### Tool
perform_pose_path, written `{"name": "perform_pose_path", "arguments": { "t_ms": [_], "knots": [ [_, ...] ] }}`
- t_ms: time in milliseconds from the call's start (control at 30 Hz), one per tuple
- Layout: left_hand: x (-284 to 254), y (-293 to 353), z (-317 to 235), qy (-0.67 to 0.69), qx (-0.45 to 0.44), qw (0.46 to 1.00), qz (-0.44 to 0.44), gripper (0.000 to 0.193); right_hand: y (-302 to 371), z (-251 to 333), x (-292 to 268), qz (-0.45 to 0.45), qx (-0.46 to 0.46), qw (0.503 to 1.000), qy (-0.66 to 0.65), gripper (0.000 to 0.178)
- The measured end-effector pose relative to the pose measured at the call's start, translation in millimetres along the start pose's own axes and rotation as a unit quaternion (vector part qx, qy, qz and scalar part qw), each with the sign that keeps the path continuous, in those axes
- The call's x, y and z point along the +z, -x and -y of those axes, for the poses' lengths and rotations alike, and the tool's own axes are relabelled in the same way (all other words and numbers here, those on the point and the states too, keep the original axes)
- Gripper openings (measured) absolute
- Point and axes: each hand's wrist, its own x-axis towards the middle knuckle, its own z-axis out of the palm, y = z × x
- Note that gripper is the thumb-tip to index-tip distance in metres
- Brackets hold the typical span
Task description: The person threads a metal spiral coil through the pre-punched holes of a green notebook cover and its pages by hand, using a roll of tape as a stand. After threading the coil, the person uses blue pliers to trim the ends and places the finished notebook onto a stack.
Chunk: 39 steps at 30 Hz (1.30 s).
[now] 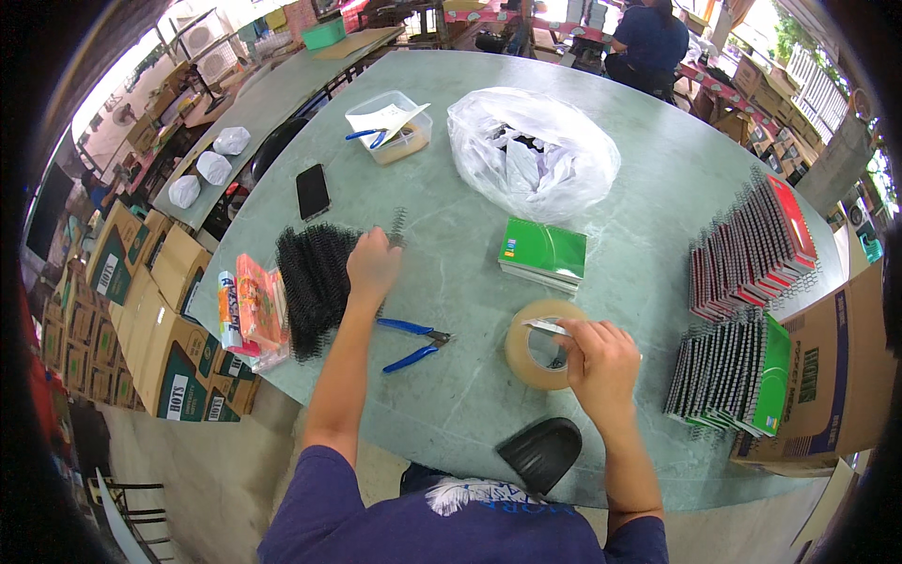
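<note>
Here was the left hand, left of the frame's centre, its fingers curled closed around a slim black spiral coil whose end poked out above the knuckles. Right beside it, a dense heap of black wire coils filled the left-centre of the frame, up against the orange-and-clear plastic packets.

Over to the right of centre, and the right hand had a thin white piece pinched between thumb and fingers, poised above a wide roll of tan tape; what the piece was, you could not tell. Between the two hands, blue-handled metal cutters lay with their handles spread on the grey-green table.

Just above the tape sat a short stack of green-covered notebooks. And at the frame's right, what a row: spiral-bound red-covered notebooks above, spiral-bound green-covered notebooks below. A black smartphone lay at upper left.
</note>
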Motion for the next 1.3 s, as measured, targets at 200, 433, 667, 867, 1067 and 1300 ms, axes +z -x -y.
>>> {"name": "perform_pose_path", "arguments": {
  "t_ms": [200, 433, 667, 867, 1067, 1300],
  "knots": [
    [-18.6, 39.4, -57.6, 0.231, 0.111, 0.963, 0.08, 0.017, -4.4, -17.4, 27.3, 0.051, 0.015, 0.999, 0.006, 0.014],
    [-47.7, 107.7, -109.1, 0.372, 0.188, 0.899, 0.136, 0.017, -10.7, -13.1, 20.7, 0.094, 0.045, 0.994, -0.045, 0.021],
    [-45.1, 114.2, -118.6, 0.356, 0.171, 0.911, 0.121, 0.013, -8.7, -16.1, 20.7, 0.131, 0.055, 0.988, -0.06, 0.032],
    [-58.2, 108.3, -126.8, 0.349, 0.011, 0.894, 0.28, 0.019, -7.1, -7.8, 16.7, 0.125, 0.046, 0.991, -0.033, 0.03],
    [-64.6, 85.1, -117.4, 0.255, 0.155, 0.904, 0.307, 0.026, -3.6, -4.1, 23.3, 0.102, -0.007, 0.995, 0.008, 0.022],
    [-68.7, 85.1, -115.7, 0.314, 0.221, 0.911, 0.147, 0.023, -8.7, 1.0, 35.8, 0.02, 0.004, 0.997, -0.071, 0.018]
  ]
}}
